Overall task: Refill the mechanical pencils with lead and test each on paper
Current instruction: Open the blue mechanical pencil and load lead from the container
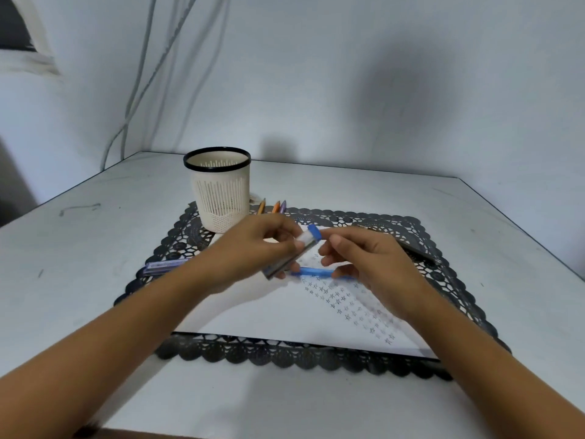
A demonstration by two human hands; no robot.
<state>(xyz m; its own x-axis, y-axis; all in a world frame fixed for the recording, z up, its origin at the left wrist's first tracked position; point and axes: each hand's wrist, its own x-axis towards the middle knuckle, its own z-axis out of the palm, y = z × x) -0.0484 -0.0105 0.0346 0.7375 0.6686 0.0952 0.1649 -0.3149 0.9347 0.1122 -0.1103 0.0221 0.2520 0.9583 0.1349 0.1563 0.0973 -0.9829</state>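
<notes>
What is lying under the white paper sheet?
A black lace mat shows around the paper on every side. The paper covers its middle, so anything else there is hidden.

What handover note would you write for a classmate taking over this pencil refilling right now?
Left hand grips the grey lead tube with a blue cap. Right hand holds the blue plastic mechanical pencil above the white paper sheet. A second, purple lead case lies on the black lace mat, left. Orange and purple pencils lie behind the cream slotted cup. Done: the paper bears rows of small stars. To do, likely: load this pencil, test it, then the others.
</notes>
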